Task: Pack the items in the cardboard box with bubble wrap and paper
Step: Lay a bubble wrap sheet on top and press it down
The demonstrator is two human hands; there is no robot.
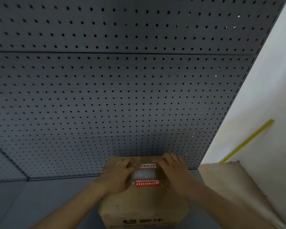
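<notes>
Both hands work the top of one box (144,207) on the grey surface (31,204) against a pegboard (122,88). Left hand (120,176) curls, seemingly pinching the tape (144,175); right hand (173,172) presses flat, likely steadying the lid. Two red labels (147,183) show.

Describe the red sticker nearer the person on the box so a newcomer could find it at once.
Start at the grey pegboard wall; below it stands the cardboard box, with both hands on its top. The red sticker lies between the left hand and right hand, below the clear tape, solid red with white lettering.
</notes>
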